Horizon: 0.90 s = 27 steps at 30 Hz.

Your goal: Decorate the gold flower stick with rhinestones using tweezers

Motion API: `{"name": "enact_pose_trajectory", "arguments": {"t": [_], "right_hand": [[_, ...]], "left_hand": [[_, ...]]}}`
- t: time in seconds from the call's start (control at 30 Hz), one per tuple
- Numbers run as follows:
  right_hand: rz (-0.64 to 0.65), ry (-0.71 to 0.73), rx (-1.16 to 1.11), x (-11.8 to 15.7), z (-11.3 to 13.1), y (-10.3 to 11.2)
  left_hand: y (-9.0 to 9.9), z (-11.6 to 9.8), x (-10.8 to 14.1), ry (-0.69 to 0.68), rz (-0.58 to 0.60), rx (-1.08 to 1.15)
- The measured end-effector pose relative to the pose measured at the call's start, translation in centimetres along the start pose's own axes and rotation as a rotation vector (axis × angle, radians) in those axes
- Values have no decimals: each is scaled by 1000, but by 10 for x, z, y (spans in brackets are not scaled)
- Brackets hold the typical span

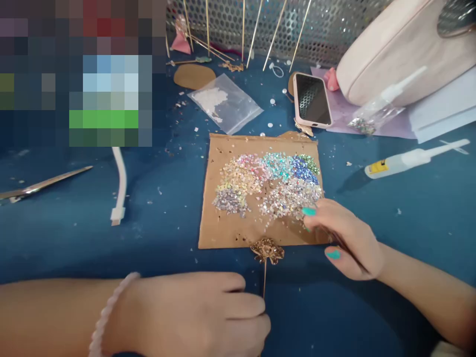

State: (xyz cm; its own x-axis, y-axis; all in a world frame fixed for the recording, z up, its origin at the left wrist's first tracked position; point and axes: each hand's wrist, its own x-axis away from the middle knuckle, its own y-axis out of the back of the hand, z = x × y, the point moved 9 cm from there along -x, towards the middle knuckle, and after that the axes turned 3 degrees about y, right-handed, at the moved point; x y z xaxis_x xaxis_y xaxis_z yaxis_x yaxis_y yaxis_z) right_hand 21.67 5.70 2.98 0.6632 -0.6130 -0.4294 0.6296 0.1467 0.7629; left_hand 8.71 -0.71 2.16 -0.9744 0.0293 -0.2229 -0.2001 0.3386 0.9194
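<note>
A brown cardboard sheet (230,233) holds piles of small shiny pieces in pink, yellow, grey, turquoise, blue, green and silver. My left hand (201,312), with a beaded bracelet on its wrist, is closed around a thin stick (265,277). At the top of that stick, a gold-brown flower (267,249) sits at the cardboard's front edge. My right hand (345,240), with turquoise nails, hovers at the cardboard's right edge, fingertips by the silver pile (286,198). Its thumb and fingers are apart, with nothing visible between them.
Behind the cardboard lie a clear bag of white bits (226,104) and a phone (312,100). A glue syringe (412,158) is at right, under a pink case (401,49). At left are metal tweezers (48,183) and a white cable (121,183). Upright sticks (243,34) stand behind.
</note>
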Motion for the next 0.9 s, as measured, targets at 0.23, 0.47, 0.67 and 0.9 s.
{"name": "enact_pose_trajectory", "arguments": {"t": [0.23, 0.47, 0.67, 0.9], "right_hand": [[-13, -102, -124, -2, -5, 6], [-8, -147, -134, -10, -2, 7], [-28, -157, -69, -10, -3, 6], [39, -121, -22, -11, -1, 6]], "left_hand": [[-11, -4, 6, 139, -34, 7], [-6, -5, 1, 108, -29, 28], [-2, -3, 0, 42, 3, 6], [-2, -4, 1, 33, 3, 21]]}}
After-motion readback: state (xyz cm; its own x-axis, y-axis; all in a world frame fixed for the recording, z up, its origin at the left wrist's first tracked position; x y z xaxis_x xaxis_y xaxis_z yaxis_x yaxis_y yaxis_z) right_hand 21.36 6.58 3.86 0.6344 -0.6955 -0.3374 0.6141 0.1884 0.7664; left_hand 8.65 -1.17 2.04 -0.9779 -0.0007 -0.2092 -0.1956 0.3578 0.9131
